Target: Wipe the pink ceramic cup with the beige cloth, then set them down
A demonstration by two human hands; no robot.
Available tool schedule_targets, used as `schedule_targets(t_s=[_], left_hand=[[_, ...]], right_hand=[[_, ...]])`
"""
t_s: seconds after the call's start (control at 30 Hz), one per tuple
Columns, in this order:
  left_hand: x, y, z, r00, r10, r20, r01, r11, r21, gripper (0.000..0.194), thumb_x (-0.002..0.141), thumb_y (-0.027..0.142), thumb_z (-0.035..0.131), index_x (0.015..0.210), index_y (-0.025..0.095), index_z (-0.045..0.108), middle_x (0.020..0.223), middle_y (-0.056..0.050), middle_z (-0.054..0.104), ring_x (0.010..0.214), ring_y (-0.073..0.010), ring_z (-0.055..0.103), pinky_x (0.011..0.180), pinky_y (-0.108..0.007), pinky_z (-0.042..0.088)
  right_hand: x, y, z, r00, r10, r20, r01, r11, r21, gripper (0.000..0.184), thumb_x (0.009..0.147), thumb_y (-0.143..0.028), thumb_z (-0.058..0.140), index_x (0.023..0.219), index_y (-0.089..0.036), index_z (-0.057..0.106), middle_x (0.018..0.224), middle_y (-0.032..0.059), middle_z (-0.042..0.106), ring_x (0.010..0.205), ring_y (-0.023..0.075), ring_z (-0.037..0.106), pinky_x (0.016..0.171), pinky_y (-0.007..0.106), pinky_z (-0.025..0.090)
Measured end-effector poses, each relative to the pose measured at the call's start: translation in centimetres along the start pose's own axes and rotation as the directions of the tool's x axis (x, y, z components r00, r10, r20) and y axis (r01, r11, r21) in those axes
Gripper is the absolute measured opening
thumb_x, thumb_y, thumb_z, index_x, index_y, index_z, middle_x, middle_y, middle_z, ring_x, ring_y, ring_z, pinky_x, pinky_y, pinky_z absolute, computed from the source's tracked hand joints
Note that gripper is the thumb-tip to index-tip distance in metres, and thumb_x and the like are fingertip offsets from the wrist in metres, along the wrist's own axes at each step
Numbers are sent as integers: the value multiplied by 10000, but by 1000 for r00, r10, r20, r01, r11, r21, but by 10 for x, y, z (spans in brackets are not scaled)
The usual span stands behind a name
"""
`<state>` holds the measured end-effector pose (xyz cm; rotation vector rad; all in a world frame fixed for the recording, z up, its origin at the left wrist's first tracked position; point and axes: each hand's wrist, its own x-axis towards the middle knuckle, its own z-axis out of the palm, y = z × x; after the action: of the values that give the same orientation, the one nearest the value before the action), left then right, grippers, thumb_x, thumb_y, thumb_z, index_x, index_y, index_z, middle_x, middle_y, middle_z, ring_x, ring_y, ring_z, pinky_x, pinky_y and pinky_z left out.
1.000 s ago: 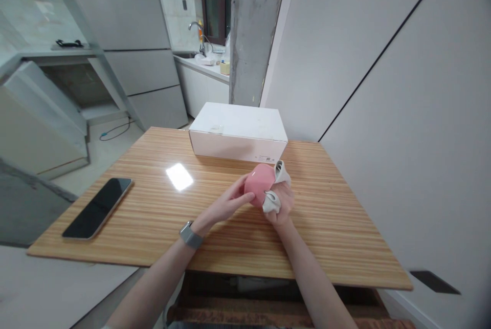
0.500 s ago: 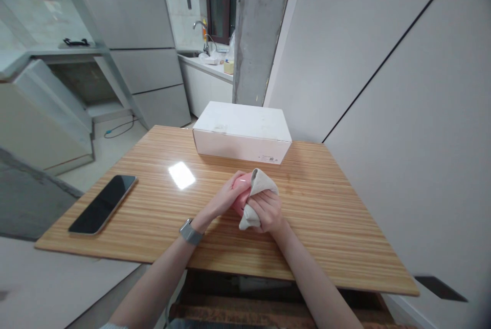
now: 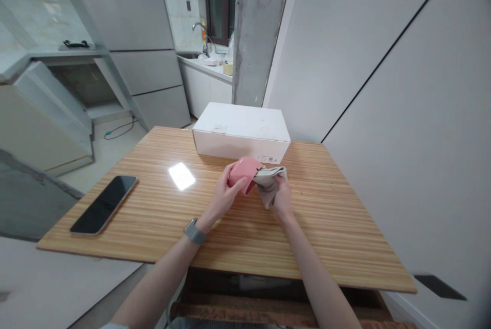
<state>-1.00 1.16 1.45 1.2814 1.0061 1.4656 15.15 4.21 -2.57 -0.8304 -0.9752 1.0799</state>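
Observation:
My left hand (image 3: 223,192) is closed around a glossy pink cup (image 3: 244,169), thumb on the near side and fingers round the left. The cup lies tilted over on its side, its rim toward the right. A folded grey-white cloth (image 3: 267,184) is pinched in my right hand (image 3: 283,197), just right of the cup. The cloth's left edge meets the cup's rim; whether any of it goes inside cannot be made out. Both hands are above the wooden table (image 3: 326,216), and a watch (image 3: 195,232) is on my left wrist.
A white box (image 3: 241,132) stands right behind my hands. On the table's left lies a black-screened phone (image 3: 104,205). An open drawer (image 3: 245,298) is under the near table edge. A white panelled wall (image 3: 383,129) borders the right side.
My right hand has moved right and drawn the cloth off the cup's side, so more of the cup shows. The cup has moved slightly up and turned in my left hand.

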Motion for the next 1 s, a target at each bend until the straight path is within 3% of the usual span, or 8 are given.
schedule_targets(t_s=[0.13,0.2,0.3,0.43,0.57,0.67,0.9,1.0], left_hand=[[9,-6,-7,979,-141,-144,119,980,-157,373,790,404,640,1072,163,603,1042,-54,657,965,-186,581,824,-247,455],[11,-5,-9,965,-235,-118,184,924,-336,387,826,434,592,1095,156,606,1067,-62,659,962,-181,589,789,-246,480],[10,2,-10,912,-391,128,390,722,-571,468,874,499,490,1157,142,598,1060,-91,673,899,-177,622,712,-252,520],[4,6,-8,739,-494,457,671,485,-561,478,886,491,454,1102,102,627,907,-117,700,721,-173,640,652,-299,552],[3,-3,-6,647,-555,523,761,437,-479,479,855,525,500,1135,152,610,952,-118,702,743,-212,658,665,-388,571],[4,-10,-4,683,-577,448,728,481,-489,464,846,519,513,1131,167,612,986,-112,702,773,-217,661,672,-390,574],[-1,-7,16,910,-336,242,413,698,-584,474,849,337,540,1313,247,493,1258,-54,611,1099,-205,592,863,-315,520],[-2,-5,18,934,-264,242,357,729,-584,505,827,281,566,1323,222,491,1270,-62,604,1146,-214,564,911,-305,487]], right_hand=[[22,-4,-27,966,164,-202,-111,962,251,251,777,-447,514,827,-235,640,769,14,718,804,224,659,763,425,543],[27,-7,-37,941,218,-260,-132,941,312,248,779,-436,520,852,-234,643,816,19,730,844,222,669,806,441,542],[26,-11,-33,912,281,-299,-149,907,395,251,802,-424,508,916,-242,639,904,8,736,904,199,677,857,435,537],[14,-18,-6,922,306,-239,-177,879,443,271,798,-439,537,945,-237,642,942,-4,735,928,181,682,879,383,540],[5,-18,9,960,277,30,-274,919,284,335,761,-514,568,866,-210,662,838,17,738,943,221,680,894,378,525],[5,-13,12,964,253,80,-264,944,200,340,742,-522,586,858,-213,668,829,6,734,968,223,666,919,371,502],[-7,-6,35,987,-26,-162,29,999,16,313,836,-441,489,961,-205,652,999,31,700,992,168,631,957,325,456],[-11,-5,39,973,-116,-201,110,993,-39,310,857,-405,468,1021,-204,638,1076,41,671,1012,161,616,976,326,435]])
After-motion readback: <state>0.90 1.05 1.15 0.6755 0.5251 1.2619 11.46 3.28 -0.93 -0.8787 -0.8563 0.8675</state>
